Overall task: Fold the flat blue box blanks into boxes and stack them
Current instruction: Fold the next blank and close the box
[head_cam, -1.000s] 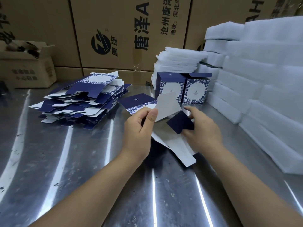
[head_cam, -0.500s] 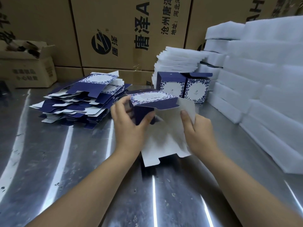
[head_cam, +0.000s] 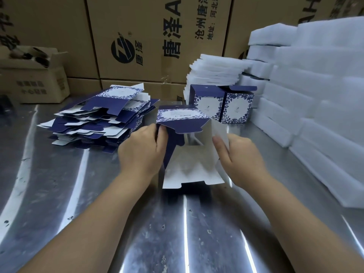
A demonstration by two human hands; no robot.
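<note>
Half-open box point(head_cam: 189, 156) held just above table point(head_cam: 59, 194), centre.
Blanks point(head_cam: 98, 123) piled left; left hand point(head_cam: 141, 152) pinches the box's blue side flap; right hand point(head_cam: 240, 160) grips its white right panel; two folded boxes point(head_cam: 222, 105) behind; foam point(head_cam: 315, 95) right.

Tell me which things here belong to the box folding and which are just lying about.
Job: left hand, right hand, half-folded blank, blank pile, two folded boxes.
Lying about: foam blocks, foam sheets, big cartons, small open carton.
</note>
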